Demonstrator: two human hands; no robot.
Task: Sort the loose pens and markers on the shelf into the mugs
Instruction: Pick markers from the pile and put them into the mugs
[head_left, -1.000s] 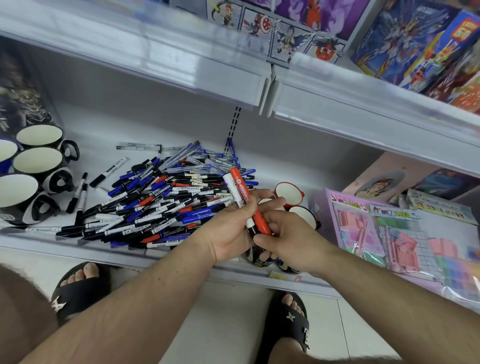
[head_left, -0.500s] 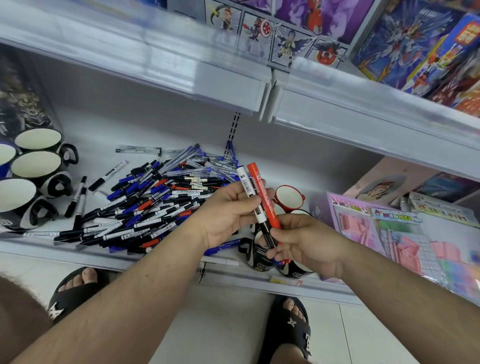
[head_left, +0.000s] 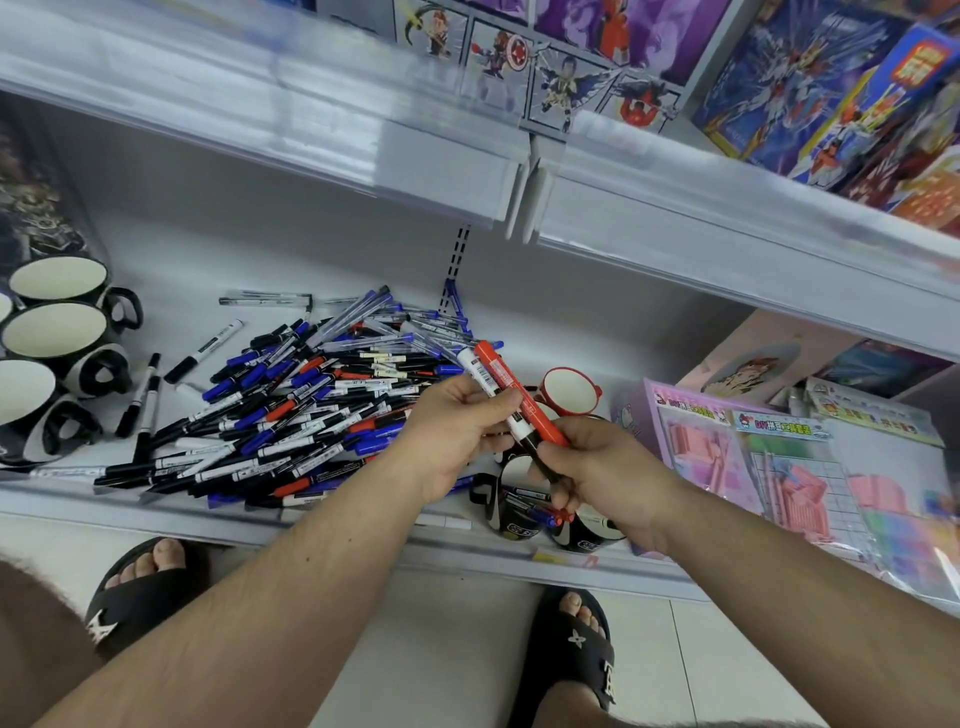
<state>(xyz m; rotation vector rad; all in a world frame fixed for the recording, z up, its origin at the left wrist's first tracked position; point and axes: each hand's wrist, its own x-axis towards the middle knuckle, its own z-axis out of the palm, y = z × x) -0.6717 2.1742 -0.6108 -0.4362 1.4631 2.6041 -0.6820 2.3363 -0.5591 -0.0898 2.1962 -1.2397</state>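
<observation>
A big heap of loose pens and markers (head_left: 306, 410), blue, black, red and white, covers the middle of the shelf (head_left: 171, 519). Above its right edge my left hand (head_left: 457, 431) and my right hand (head_left: 597, 467) both grip a red marker (head_left: 514, 389) and a white marker (head_left: 480, 371), held side by side and slanting up to the left. Below my hands stand two black mugs (head_left: 514, 525), with pens inside the left one. A red-rimmed mug (head_left: 569, 392) sits just behind my hands.
Several black mugs with cream insides (head_left: 57, 332) line the shelf's left end. Pink boxed toy sets (head_left: 779, 467) fill the right side. An upper shelf edge (head_left: 519, 171) overhangs close above. My sandalled feet (head_left: 576, 644) stand on the tiled floor below.
Both hands have lifted the two markers up from the pile's edge and tilted them steeper; the right hand now grips lower on their black ends. The view has shifted slightly.
</observation>
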